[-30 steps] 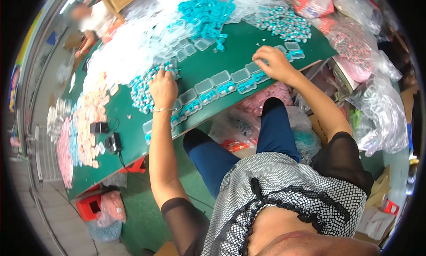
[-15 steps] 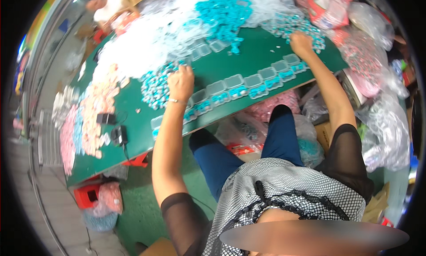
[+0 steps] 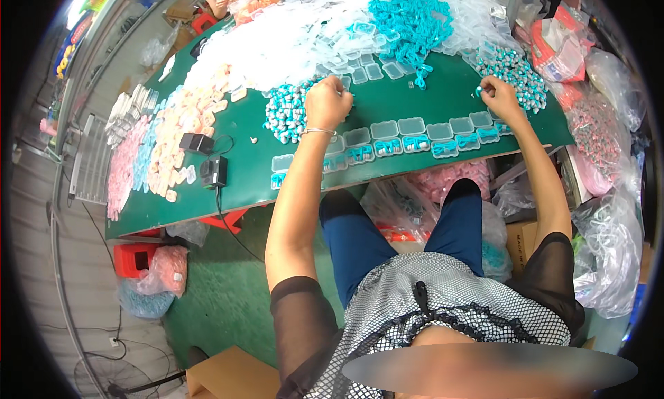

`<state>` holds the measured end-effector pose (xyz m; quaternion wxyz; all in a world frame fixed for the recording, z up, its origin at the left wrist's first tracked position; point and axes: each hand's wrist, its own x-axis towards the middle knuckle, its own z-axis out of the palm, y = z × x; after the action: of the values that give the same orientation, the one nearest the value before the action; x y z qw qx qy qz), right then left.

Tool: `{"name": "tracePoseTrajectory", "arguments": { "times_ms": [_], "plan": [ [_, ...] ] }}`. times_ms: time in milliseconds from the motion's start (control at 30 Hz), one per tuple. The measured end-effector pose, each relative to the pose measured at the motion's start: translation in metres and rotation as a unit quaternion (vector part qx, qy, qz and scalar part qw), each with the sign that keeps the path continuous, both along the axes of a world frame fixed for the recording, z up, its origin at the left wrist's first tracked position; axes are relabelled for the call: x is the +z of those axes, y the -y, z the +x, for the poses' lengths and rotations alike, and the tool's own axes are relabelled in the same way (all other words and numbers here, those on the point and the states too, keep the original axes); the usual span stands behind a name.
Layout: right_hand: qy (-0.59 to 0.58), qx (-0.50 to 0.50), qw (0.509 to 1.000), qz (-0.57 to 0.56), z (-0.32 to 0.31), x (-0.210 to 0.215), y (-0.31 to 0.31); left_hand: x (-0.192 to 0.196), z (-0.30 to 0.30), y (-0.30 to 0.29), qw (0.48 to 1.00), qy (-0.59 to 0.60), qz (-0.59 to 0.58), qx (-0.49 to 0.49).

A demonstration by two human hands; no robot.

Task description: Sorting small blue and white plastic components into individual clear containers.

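My left hand is closed, its back toward me, at the right edge of a heap of small teal-and-white pieces. What its fingers hold, if anything, is hidden. My right hand pinches a small teal-and-white piece at its fingertips, beside the near left side of another heap of similar pieces. Between me and both hands runs a row of small clear plastic boxes with lids laid back. Teal items and some white pieces lie inside them. My left forearm covers part of the row.
Teal plastic parts and many clear boxes are heaped at the back of the green table. Peach pieces and black adapters lie at left. Filled plastic bags stand at right. Another person's arm shows at the far left.
The view has shifted, so the table sits differently in it. My right fingers now show a small piece at the heap's edge. My left hand remains by its heap.
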<state>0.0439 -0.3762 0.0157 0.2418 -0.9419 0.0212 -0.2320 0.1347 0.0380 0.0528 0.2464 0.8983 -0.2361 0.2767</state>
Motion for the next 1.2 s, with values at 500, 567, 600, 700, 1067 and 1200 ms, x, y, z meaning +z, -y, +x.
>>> {"name": "tracePoseTrajectory", "arguments": {
  "times_ms": [500,567,600,700,1067,1200],
  "plan": [
    [-0.064,0.211,0.929,0.298,-0.057,0.023,-0.095,-0.002,-0.036,0.032,0.727,-0.498,-0.401,-0.251],
    [-0.065,0.211,0.931,0.291,-0.063,0.019,-0.102,0.001,-0.05,0.042,0.757,-0.491,-0.352,-0.247],
    [-0.061,0.222,0.932,0.28,-0.065,0.018,-0.105,0.005,-0.058,0.046,0.792,-0.471,-0.306,-0.239],
    [-0.025,0.234,0.942,0.24,-0.075,0.014,-0.108,-0.004,-0.077,0.06,0.822,-0.436,-0.256,-0.261],
    [0.109,0.223,0.967,-0.052,-0.101,0.005,-0.121,-0.032,-0.138,0.104,0.957,-0.125,-0.089,-0.245],
    [0.093,0.245,0.963,-0.062,-0.103,0.005,-0.115,-0.042,-0.143,0.11,0.973,-0.037,-0.03,-0.226]
  ]
}}
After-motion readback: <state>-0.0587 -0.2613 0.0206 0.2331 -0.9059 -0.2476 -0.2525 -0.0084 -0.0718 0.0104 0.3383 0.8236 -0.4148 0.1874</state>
